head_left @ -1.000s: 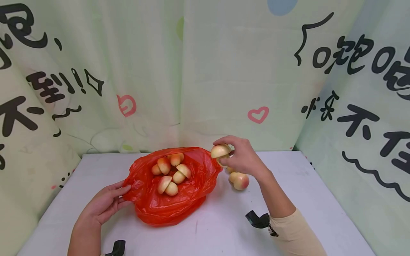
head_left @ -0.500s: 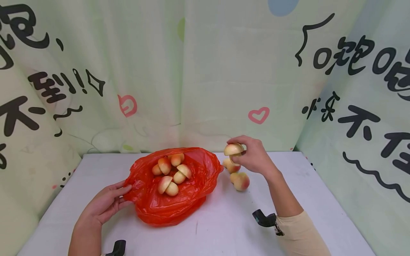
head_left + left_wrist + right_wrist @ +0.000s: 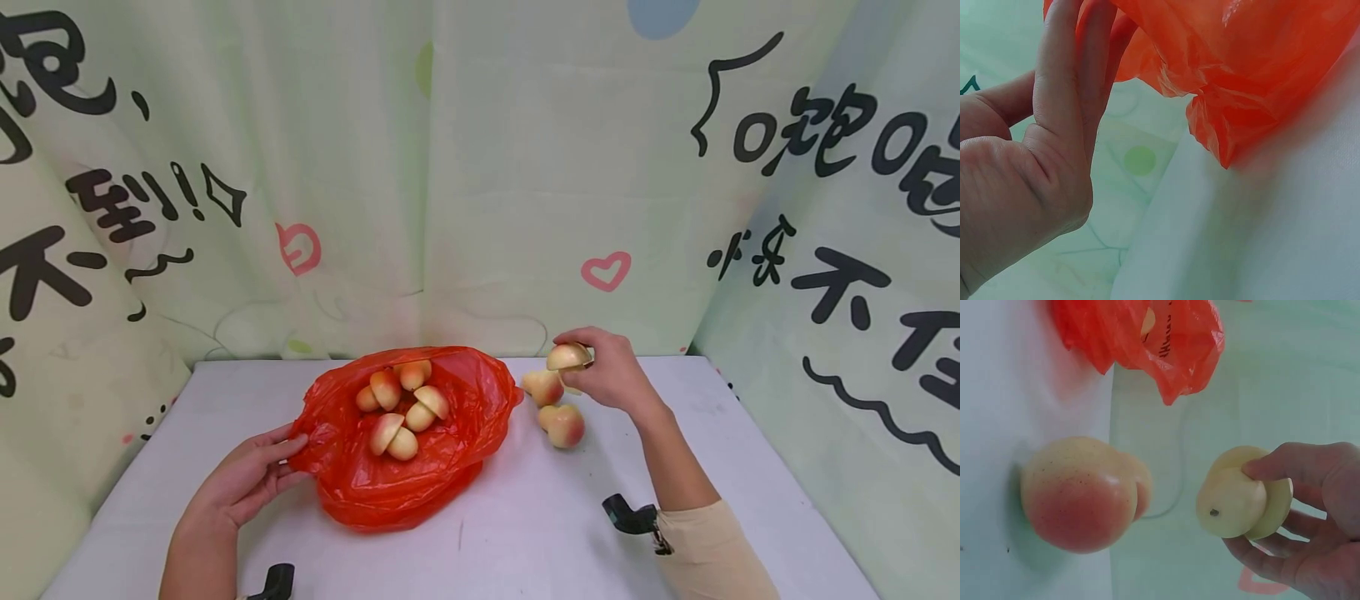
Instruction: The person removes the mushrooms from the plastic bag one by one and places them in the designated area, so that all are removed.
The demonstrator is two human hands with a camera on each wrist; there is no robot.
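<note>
The left hand (image 3: 243,477) pinches a red plastic bag's (image 3: 397,498) left edge, four mushrooms (image 3: 387,433) inside. The right hand (image 3: 609,371) grips another mushroom (image 3: 567,357), right of two others (image 3: 566,427) on the tabletop (image 3: 517,525).

- Free at 5 and 6 o'clock of the red bag (image 3: 375,500), across white table (image 3: 517,533) up to the right forearm (image 3: 682,471)
- Walled off at 12 o'clock by the curtain (image 3: 495,200), close behind the rim
- Blocked at 8 to 9 o'clock by the left hand (image 3: 251,477), holding the rim
- Tight at 2 to 3 o'clock: far mushroom (image 3: 549,388) just beside the rim, near mushroom (image 3: 566,426) next to it, right hand (image 3: 606,373) with held mushroom (image 3: 567,357) just beyond
- Reachable from above, past bagged mushrooms (image 3: 427,406) crowding the middle, over bare plastic at 3 o'clock
</note>
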